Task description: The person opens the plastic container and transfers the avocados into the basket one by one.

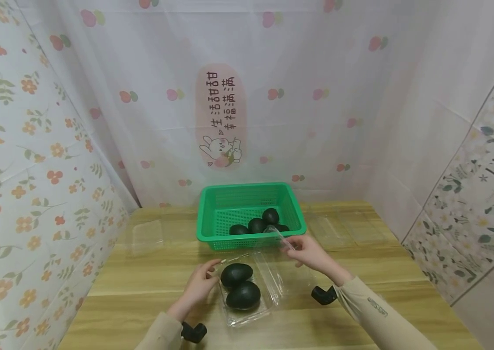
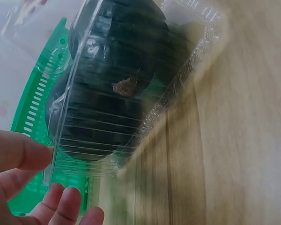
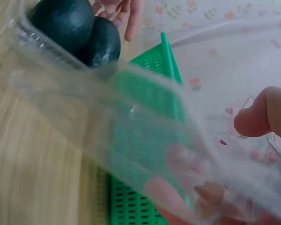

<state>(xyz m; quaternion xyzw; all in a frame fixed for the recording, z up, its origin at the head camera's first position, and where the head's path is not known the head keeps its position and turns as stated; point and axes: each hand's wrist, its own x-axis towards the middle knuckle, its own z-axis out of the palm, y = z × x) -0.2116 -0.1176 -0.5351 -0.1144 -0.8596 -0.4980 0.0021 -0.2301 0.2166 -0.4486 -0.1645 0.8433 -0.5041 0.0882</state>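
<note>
Two dark green avocados (image 1: 243,295) lie side by side in a clear plastic clamshell box (image 1: 249,319), whose lid (image 1: 272,277) stands raised on the right. My left hand (image 1: 201,284) pinches the box's left rim; in the left wrist view the thumb (image 2: 30,152) touches that rim above the curled fingers. With my right hand (image 1: 310,253) I hold the lid's free edge. In the right wrist view the lid (image 3: 107,108) is blurred, with fingers showing through it and the thumb (image 3: 264,117) on the near side. One avocado shows a brown stem scar in the left wrist view.
Behind the box a green plastic basket (image 1: 212,238) holds several more avocados (image 1: 256,225). Faint clear plastic pieces lie on the wooden table (image 1: 120,301), left (image 1: 148,233) and right (image 1: 330,231) of the basket. Patterned curtains (image 1: 164,116) enclose the back and sides.
</note>
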